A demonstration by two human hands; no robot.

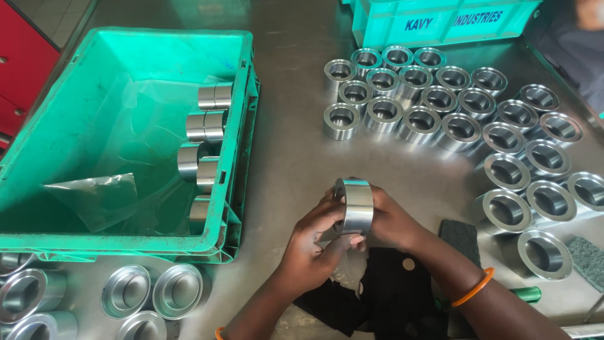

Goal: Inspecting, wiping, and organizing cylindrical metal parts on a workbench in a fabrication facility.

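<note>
Head camera is looking down on a steel bench (296, 164) that is carrying everything. At the left, a big green plastic crate (75, 126) is standing on it, and inside a clear plastic sheet (94, 195) is lying beside a column of metal rings (204, 145) along the right wall. At the top edge, a second crate (440, 22) in lighter green is showing only its lower side. Many finished rings (440, 107) are standing in rows on the right part of the bench, openings facing up, and a few more cup-like parts (151, 289) are sitting below the big crate. A dark cloth (390, 296) is lying under the wrists, and a grey abrasive pad (459, 236) is resting just beside the right arm. The left hand (311, 249) and the right hand (390, 220) are both holding one shiny metal ring (354, 206) on its edge above the cloth; the fingers (327, 211) of each hand are closing around its sides. An orange bangle (473, 288) is sitting on the right wrist.
</note>
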